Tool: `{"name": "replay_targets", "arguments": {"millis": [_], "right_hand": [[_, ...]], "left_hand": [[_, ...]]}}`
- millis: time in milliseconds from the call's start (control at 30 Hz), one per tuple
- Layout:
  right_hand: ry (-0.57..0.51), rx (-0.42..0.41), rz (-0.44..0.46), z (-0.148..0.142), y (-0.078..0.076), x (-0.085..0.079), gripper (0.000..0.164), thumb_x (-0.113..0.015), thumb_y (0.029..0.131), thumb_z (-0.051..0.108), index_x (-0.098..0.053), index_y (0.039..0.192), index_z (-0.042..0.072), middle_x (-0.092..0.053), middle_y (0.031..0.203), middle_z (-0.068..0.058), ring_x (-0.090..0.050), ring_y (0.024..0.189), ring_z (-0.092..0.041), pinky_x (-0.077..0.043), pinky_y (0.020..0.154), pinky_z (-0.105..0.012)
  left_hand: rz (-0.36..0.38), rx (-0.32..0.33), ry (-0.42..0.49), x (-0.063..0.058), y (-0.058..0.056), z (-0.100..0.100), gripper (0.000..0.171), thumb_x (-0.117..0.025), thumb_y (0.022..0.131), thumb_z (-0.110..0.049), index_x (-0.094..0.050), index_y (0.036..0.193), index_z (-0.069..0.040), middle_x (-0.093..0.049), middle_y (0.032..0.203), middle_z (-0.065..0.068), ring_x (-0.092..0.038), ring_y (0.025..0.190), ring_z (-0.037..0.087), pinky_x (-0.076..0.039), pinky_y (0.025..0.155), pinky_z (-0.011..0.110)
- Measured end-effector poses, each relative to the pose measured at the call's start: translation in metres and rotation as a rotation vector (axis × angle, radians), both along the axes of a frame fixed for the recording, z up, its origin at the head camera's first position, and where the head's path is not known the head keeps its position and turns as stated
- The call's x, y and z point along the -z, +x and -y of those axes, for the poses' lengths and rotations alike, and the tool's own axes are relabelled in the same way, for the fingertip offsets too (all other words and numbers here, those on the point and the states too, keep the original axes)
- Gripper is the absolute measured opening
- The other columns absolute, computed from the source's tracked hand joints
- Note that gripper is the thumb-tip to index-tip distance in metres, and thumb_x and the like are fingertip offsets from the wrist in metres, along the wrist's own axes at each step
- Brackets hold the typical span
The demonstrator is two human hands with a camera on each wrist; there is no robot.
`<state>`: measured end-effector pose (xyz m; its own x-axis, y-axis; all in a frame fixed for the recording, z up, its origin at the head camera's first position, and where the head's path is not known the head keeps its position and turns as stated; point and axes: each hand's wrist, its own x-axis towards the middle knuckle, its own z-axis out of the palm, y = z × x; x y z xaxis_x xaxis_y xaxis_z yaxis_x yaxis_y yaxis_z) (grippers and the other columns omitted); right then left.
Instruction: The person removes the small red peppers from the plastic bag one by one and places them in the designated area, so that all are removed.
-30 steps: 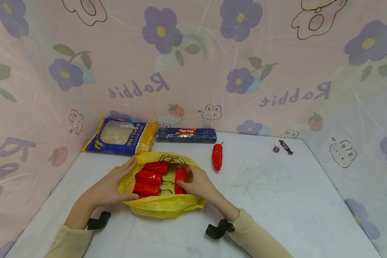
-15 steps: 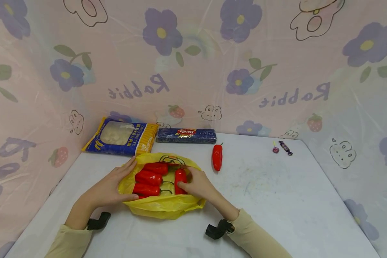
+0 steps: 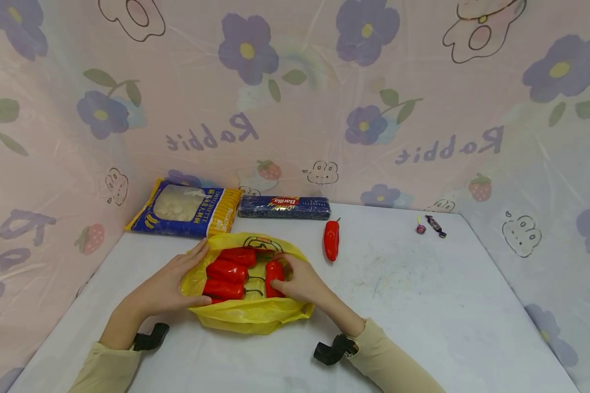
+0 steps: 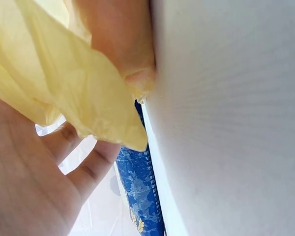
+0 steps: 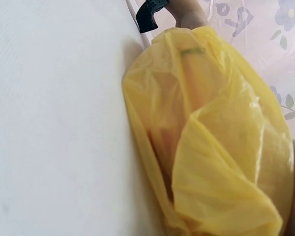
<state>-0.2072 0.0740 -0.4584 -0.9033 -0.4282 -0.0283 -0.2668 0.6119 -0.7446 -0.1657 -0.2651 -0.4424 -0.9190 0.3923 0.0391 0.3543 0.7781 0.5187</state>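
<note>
A yellow plastic bag (image 3: 251, 319) lies on the white table with its mouth spread, and several red peppers (image 3: 228, 270) with green stems lie inside. My left hand (image 3: 164, 284) is spread along the bag's left side, its straight fingers behind the rim and its thumb at the front by the lowest pepper. In the left wrist view, yellow plastic hangs between thumb and fingers (image 4: 96, 164). At the bag's right side my right hand (image 3: 302, 278) reaches into the mouth and grips an upright red pepper (image 3: 274, 277), thumb on its front. The bag hides its other fingers.
Behind the bag are a blue and yellow orecchiette packet (image 3: 182, 210) and a dark blue spaghetti packet (image 3: 284, 208). Another red pepper (image 3: 331, 240) lies right of the bag. A lollipop (image 3: 420, 228) and a wrapped candy (image 3: 436, 226) sit far right, near the patterned back curtain (image 3: 295, 131).
The pepper in my right hand has shifted slightly left and toward me inside the bag. My left hand and the other things stay in place.
</note>
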Motion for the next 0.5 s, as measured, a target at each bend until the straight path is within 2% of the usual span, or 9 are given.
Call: {"name": "replay_targets", "arguments": {"millis": [333, 500], "right_hand": [[0.001, -0.019, 0.001, -0.0006, 0.0001, 0.0003, 0.052, -0.075, 0.09, 0.029, -0.066, 0.14, 0.018, -0.07, 0.12, -0.005, -0.059, 0.104, -0.022, -0.055, 0.093, -0.043], [0.001, -0.022, -0.008, -0.0008, 0.0, -0.0009, 0.048, -0.077, 0.09, 0.028, -0.067, 0.137, 0.02, -0.07, 0.113, -0.004, -0.06, 0.102, -0.021, -0.056, 0.09, -0.041]], "left_hand": [[-0.001, 0.0, 0.002, 0.0008, 0.0013, 0.0001, 0.115, -0.081, 0.083, -0.064, -0.027, 0.169, -0.011, -0.016, 0.179, 0.007, -0.035, 0.151, 0.046, -0.038, 0.115, 0.073], [-0.006, 0.003, 0.003, 0.0003, 0.0013, 0.0004, 0.115, -0.081, 0.084, -0.064, -0.027, 0.169, -0.011, -0.016, 0.179, 0.008, -0.036, 0.151, 0.046, -0.039, 0.115, 0.072]]}}
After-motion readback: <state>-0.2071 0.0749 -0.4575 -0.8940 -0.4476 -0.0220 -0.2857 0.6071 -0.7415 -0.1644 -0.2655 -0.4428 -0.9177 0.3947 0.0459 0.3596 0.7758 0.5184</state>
